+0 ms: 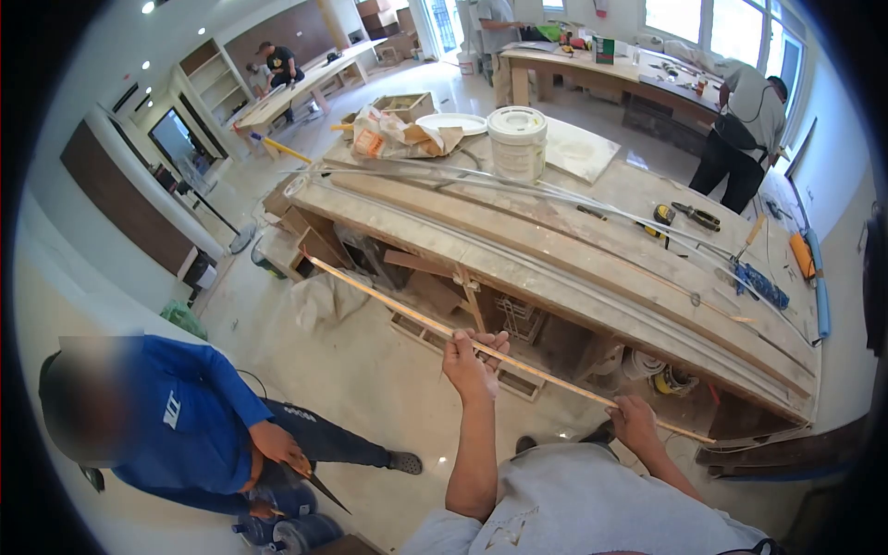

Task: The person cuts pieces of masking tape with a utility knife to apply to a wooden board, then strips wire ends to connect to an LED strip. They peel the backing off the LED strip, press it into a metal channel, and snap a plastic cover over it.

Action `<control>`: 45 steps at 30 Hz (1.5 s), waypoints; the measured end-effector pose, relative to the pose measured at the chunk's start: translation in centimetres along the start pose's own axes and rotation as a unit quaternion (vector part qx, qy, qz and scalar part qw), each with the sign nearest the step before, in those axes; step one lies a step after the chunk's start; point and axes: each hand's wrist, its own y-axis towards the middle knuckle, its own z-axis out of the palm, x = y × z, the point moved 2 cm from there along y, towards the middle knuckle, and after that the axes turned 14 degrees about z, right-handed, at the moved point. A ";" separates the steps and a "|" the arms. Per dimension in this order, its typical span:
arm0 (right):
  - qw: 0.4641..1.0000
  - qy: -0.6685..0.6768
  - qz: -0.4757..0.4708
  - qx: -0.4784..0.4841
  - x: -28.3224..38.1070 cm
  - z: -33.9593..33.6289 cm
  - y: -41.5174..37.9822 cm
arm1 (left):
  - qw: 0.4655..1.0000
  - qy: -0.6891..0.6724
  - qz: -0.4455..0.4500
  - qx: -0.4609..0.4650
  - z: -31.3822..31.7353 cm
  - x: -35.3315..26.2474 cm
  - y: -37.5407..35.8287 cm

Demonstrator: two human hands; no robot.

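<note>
A long, thin wooden strip (388,301) runs diagonally in front of me, held in the air before the workbench. Near its middle, my left hand (474,363) grips it between thumb and fingers. My right hand (635,423) is closed around the strip closer to its right end. Beyond the strip stands the workbench (592,296), with wooden boards and pale long strips lying along its top. My fingers partly cover the strip where they hold it.
A person in blue (194,416) at the left holds a handsaw (326,488). On the bench are a white bucket (517,144), a tape measure (662,216), pliers (696,215) and a crumpled bag (398,135). Other people work at tables behind.
</note>
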 end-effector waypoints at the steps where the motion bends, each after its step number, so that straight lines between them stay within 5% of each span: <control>1: 1.000 0.021 -0.012 -0.012 -0.2 -0.1 -0.3 | 1.000 0.002 -0.005 -0.001 -0.2 0.4 0.2; 19: 0.992 0.075 0.094 0.026 0.1 -6.0 3.6 | 0.976 0.133 -0.115 0.129 4.2 11.4 1.6; 27: 0.998 0.036 0.040 -0.023 -4.5 -5.3 12.4 | 0.959 0.212 -0.114 0.153 8.2 18.0 4.4; 38: 0.993 0.030 -0.059 -0.100 -3.6 -2.2 19.1 | 0.941 0.298 -0.100 0.123 7.2 17.9 8.8; 45: 0.994 -0.039 -0.005 -0.104 -2.3 -1.4 19.0 | 0.852 0.433 -0.073 0.286 7.1 15.2 12.5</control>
